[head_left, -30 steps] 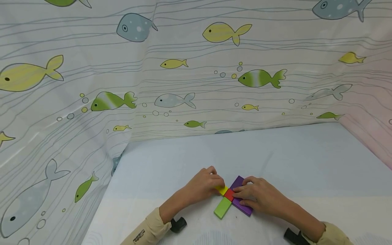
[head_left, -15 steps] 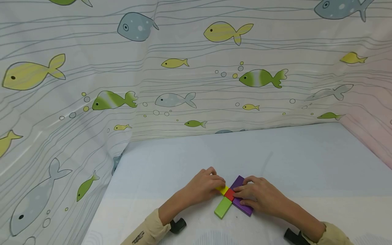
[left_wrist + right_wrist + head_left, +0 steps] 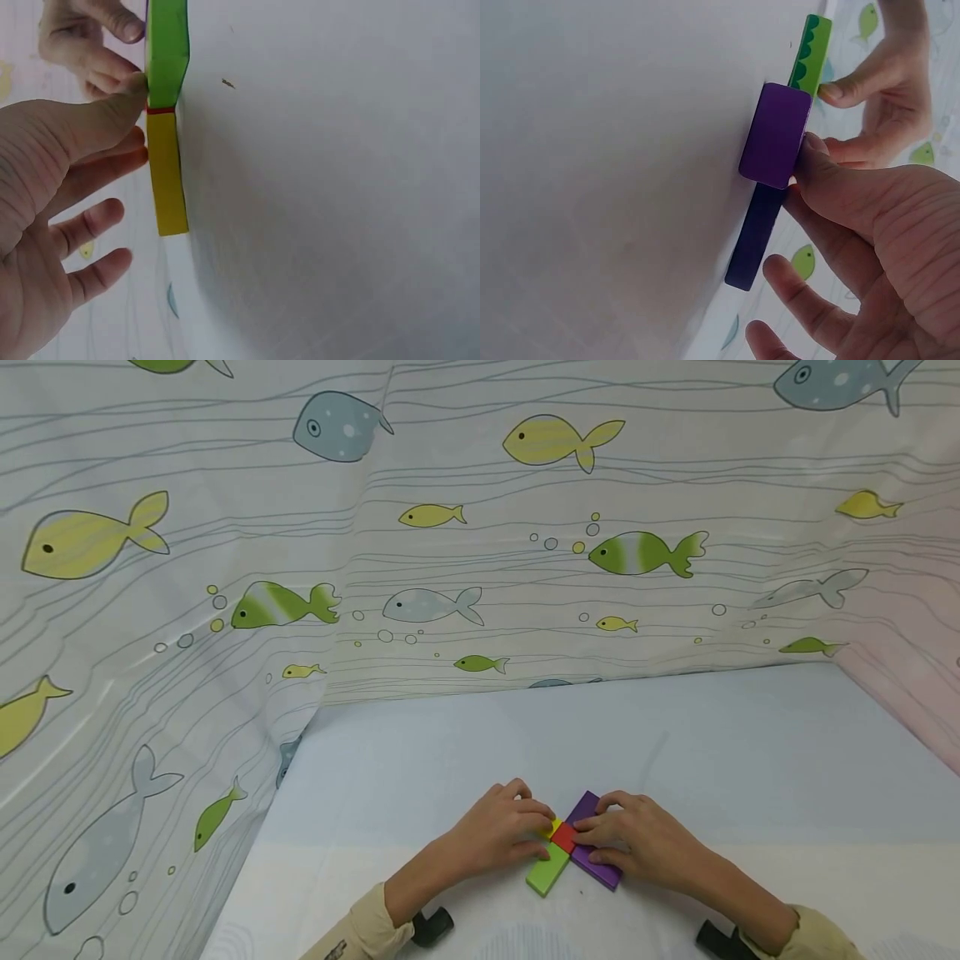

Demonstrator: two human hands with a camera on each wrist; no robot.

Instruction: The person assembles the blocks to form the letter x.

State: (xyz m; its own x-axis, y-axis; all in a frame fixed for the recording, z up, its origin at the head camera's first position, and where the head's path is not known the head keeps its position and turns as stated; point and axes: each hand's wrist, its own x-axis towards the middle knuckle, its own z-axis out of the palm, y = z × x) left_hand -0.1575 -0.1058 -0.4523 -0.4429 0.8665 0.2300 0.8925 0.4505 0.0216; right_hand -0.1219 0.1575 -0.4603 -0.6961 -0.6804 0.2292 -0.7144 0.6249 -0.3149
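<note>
Flat blocks form a cross on the table around a red block [image 3: 563, 837]. A light green block [image 3: 547, 872] points toward the front left and a yellow block [image 3: 169, 176] toward the back left. One purple block [image 3: 583, 808] extends to the back right, another purple block [image 3: 604, 873] to the front right. My left hand [image 3: 491, 828] rests its thumb on the green block and its fingertips on the yellow one, which it mostly covers in the head view. Thumb and fingers of my right hand [image 3: 647, 843] touch the front purple block and the red one from above.
A white cloth covers the table [image 3: 420, 760]. Behind it and at the left hangs a fish-print curtain [image 3: 450, 552]; pinkish fabric [image 3: 918, 668] is at the right. Black wrist devices [image 3: 432, 928] sit under both beige sleeves.
My left thumb has shifted from beside the yellow block onto the green block, and that hand now covers more of the yellow. My right hand and the cross stay nearly still.
</note>
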